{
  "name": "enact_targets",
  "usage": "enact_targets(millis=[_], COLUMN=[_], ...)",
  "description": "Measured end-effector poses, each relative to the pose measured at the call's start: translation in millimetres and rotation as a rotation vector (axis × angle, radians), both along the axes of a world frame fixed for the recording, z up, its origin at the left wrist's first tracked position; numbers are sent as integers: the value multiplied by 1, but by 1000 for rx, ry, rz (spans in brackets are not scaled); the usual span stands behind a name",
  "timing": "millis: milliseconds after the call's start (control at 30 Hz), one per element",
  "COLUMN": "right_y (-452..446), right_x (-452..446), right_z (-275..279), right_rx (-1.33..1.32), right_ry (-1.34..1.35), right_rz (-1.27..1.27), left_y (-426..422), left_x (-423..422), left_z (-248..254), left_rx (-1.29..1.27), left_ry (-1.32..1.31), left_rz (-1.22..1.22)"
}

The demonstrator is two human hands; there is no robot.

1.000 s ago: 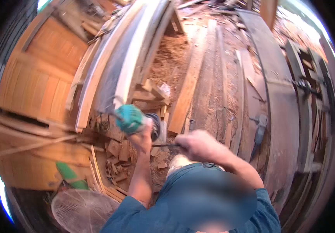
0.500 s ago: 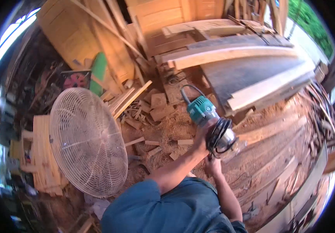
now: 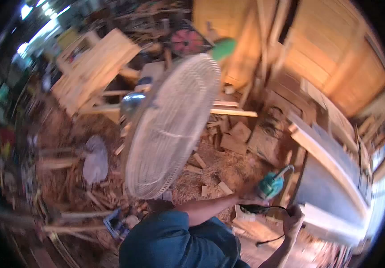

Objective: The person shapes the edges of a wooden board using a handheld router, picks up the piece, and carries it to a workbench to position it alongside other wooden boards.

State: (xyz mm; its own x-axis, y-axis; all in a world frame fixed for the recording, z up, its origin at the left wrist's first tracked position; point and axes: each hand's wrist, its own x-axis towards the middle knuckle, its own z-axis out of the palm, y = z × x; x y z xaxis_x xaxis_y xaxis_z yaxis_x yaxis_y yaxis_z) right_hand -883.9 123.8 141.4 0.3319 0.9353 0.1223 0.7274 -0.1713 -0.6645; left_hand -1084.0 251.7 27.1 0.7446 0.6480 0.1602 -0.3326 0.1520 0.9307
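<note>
In the head view, a teal router (image 3: 271, 185) is in the grasp of my left hand (image 3: 251, 196), low and right of centre. The lower part of the tool is hidden or smeared by motion. My right hand (image 3: 294, 219) is closed on a black power cord (image 3: 270, 208), close to the router. The cord runs between my two hands, and a loose end with a plug-like tip hangs below them. Beneath my hands lie pale boards (image 3: 248, 225) and sawdust.
A large round fan (image 3: 170, 129) stands just left of my arms. To the right, a dark panel (image 3: 322, 183) carries long planks (image 3: 331, 167). Wood offcuts (image 3: 235, 140) litter the floor. Wooden doors (image 3: 331, 53) lean behind, and a stack of boards (image 3: 98, 71) is far left.
My view has swung left, so the fan now sits nearer the middle. My right hand has moved out to the router's right with the cord, which was coiled against the tool before.
</note>
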Motion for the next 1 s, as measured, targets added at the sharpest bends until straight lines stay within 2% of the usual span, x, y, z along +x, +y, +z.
enact_targets(millis=[33,67,100,133,167,200,233,300,333,433,467,567,600,700,733,800,867,1000], right_y=[16,26,39,47,52,62,73,84,83,76,70,45,35,-1,-14,-40,-46,-61], right_x=[11,36,52,34,18,33,43,32,35,2,-18,-80,-98,-130,-120,-99,-86,-126], right_z=[-7,-34,-55,-33,-9,-24,-43,-59,-66,-85,-88,-96,-99,-120,-147,-204,-228,-237], right_rx=[-37,6,36,59,-92,-22,54,171,53,32,17,-115,-182,-323,-195,177,0,-363], right_ry=[-35,146,330,390,552,531,513,620,739,840,845,784,733,438,202,-274,-243,110], right_rz=[61,133,198,275,313,405,494,428,429,453,474,633,712,1024,1168,1343,1468,1675], left_y=[2,6,7,2,1,-1,2,3,-4,-11,-18,-36,-61,-106,-113,-127,-145,-189], left_x=[-1,-8,-17,-26,-26,-27,-27,-29,-32,-33,-32,-22,-38,-55,-49,-56,-71,-125], left_z=[-7,4,20,39,34,30,33,51,75,106,124,138,163,156,136,96,54,3], left_rx=[-71,105,82,64,38,13,-82,-259,-446,-590,-547,-351,-329,-9,202,228,247,358], left_ry=[-39,84,36,-8,-25,-43,-131,-321,-601,-770,-833,-838,-746,-460,-287,-216,-150,48], left_rz=[-104,-86,-55,-30,8,47,68,95,9,-68,10,379,509,941,1239,1247,1258,1274])
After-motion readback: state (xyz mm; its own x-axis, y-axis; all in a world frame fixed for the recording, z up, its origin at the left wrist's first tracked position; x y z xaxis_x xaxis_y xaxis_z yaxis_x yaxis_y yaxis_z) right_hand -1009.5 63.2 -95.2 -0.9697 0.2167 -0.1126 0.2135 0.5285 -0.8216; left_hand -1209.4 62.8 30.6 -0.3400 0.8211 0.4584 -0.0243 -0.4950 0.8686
